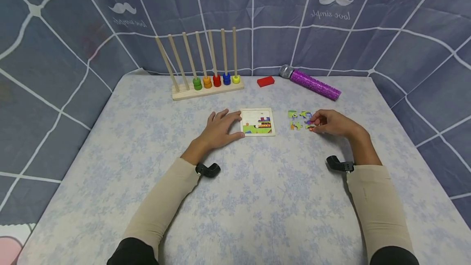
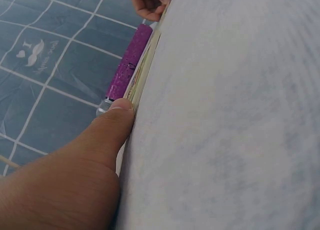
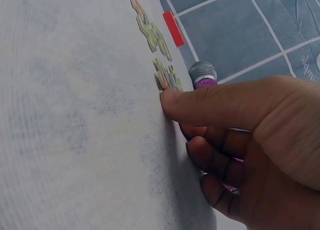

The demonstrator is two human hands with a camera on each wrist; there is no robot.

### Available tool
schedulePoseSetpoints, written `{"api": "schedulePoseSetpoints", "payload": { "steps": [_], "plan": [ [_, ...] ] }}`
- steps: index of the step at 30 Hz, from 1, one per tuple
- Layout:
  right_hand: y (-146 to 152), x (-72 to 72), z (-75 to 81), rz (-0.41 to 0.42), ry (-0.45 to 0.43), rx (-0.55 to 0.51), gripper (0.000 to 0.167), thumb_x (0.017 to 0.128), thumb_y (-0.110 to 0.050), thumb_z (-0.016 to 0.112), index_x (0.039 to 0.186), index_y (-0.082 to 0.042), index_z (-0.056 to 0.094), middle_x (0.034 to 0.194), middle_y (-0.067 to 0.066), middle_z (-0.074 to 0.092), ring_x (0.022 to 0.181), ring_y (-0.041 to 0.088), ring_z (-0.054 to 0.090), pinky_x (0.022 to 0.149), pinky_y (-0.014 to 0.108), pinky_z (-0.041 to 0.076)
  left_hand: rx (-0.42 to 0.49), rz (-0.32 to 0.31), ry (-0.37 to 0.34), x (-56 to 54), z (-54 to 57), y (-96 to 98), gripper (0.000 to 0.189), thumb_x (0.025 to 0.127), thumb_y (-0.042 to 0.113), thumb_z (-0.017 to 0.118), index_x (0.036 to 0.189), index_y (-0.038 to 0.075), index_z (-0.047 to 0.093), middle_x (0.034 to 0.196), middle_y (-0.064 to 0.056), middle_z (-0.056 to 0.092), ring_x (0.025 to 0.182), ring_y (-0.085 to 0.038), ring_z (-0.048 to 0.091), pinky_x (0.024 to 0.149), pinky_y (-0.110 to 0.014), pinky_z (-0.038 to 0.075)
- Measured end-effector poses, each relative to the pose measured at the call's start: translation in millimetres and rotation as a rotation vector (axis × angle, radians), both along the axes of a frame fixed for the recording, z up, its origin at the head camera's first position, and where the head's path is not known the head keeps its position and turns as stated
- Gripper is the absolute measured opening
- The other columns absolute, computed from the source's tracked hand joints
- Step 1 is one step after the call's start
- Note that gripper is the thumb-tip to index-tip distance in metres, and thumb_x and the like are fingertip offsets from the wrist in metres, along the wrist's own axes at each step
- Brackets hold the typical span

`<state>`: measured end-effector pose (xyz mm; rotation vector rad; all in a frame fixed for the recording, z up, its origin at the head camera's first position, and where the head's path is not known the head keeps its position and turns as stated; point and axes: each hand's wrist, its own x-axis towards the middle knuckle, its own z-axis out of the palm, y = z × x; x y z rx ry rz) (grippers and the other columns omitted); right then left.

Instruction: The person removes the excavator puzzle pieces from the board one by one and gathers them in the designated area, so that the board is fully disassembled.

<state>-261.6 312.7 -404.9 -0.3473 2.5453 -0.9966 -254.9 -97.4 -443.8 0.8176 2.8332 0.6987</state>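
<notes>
Puzzle board (image 1: 250, 116) lies flat mid-counter (image 1: 257, 199); bottom strip and right side filled, upper left bare; loose pieces (image 1: 295, 126) lie just right of it, apart from the board.

Left-hand grip (image 1: 218, 131) spread, thumb by the board's lower left corner, a fingertip at its upper left edge, nothing pinched; right-hand grip (image 1: 333, 122) curled, thumb and forefinger pinching the rightmost piece (image 1: 307, 122) by its near side, as it looks; can't tell if that piece is off the counter.

Doing it well, my judgement: hold the thin piece by its edges, fingertips only; lift it straight so the neighbouring pieces don't get dragged; turn it to match the picture before it meets the board; lower it flat into the bare part, press lightly, no forcing of tabs; left fingers should brace the frame and stay off the recess.

Edges and room: board sits well in from every counter edge; short bare gap between board and loose pieces, enough for a low sideways carry; wide open counter nearer the person, between the forearms; far side tighter, with peg stand (image 1: 182, 94), red block (image 1: 265, 81) and microphone (image 1: 314, 84) along the back edge, wall cloth (image 1: 276, 48) behind; best to keep the path low and near.
</notes>
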Motion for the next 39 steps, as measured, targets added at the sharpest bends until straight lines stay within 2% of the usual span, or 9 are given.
{"api": "schedulePoseSetpoints", "payload": {
  "steps": [13, 22, 27, 32, 35, 39],
  "plan": [
    [3, 0.9, 1.7, 0.028, 0.028, -0.017, 0.030, 0.090, -0.001, 0.075, 0.115, 0.006, 0.060, 0.094, 0.011, 0.055, 0.087, 0.022, 0.049, 0.072, 0.025, 0.041, 0.008, 0.002, -0.002, -0.9, -1.6, -0.4, 0.063, 0.096, 0.056, 0.062, 0.146, 0.018, 0.051, 0.162, 0.003, 0.034, 0.151, -0.032, 0.018, 0.117, -0.060, 0.004],
    [3, 1.2, -1.6, 0.024, 0.048, 0.015, 0.024, 0.092, -0.003, 0.074, 0.111, 0.003, 0.062, 0.092, 0.010, 0.055, 0.085, 0.022, 0.048, 0.072, 0.027, 0.041, 0.005, 0.003, 0.008, -1.2, -2.7, -0.2, 0.063, 0.096, 0.056, 0.063, 0.145, 0.018, 0.052, 0.162, 0.003, 0.035, 0.151, -0.033, 0.019, 0.116, -0.061, 0.004],
    [4, 0.4, -1.0, 0.033, 0.048, 0.011, 0.027, 0.091, -0.004, 0.076, 0.113, 0.004, 0.062, 0.094, 0.011, 0.057, 0.086, 0.022, 0.049, 0.071, 0.026, 0.041, 0.002, 0.002, 0.011, -0.9, -2.2, -0.2, 0.063, 0.096, 0.056, 0.062, 0.146, 0.018, 0.052, 0.162, 0.003, 0.035, 0.151, -0.032, 0.019, 0.117, -0.060, 0.005],
    [3, 2.4, 8.3, 0.034, 0.043, 0.013, 0.030, 0.093, -0.005, 0.074, 0.118, 0.005, 0.060, 0.100, 0.013, 0.059, 0.091, 0.024, 0.051, 0.075, 0.026, 0.043, 0.011, -0.003, 0.006, 0.1, -0.2, 0.8, 0.063, 0.096, 0.056, 0.062, 0.146, 0.019, 0.051, 0.162, 0.003, 0.034, 0.151, -0.032, 0.018, 0.116, -0.060, 0.004],
    [-5, 3.4, 16.8, 0.025, 0.088, 0.012, 0.029, 0.096, -0.007, 0.071, 0.120, 0.004, 0.059, 0.103, 0.014, 0.059, 0.095, 0.027, 0.054, 0.078, 0.030, 0.044, 0.007, -0.003, 0.007, 0.0, 0.2, 0.9, 0.063, 0.097, 0.056, 0.062, 0.146, 0.019, 0.051, 0.162, 0.003, 0.034, 0.151, -0.032, 0.018, 0.116, -0.060, 0.004],
    [-30, 0.2, 25.9, 0.045, 0.166, 0.008, 0.032, 0.098, -0.012, 0.069, 0.125, 0.003, 0.059, 0.109, 0.016, 0.061, 0.103, 0.030, 0.058, 0.083, 0.039, 0.048, 0.003, -0.001, 0.008, -0.6, -0.7, 0.4, 0.063, 0.097, 0.056, 0.062, 0.146, 0.019, 0.051, 0.162, 0.003, 0.034, 0.151, -0.032, 0.018, 0.117, -0.061, 0.005]
  ]
}}
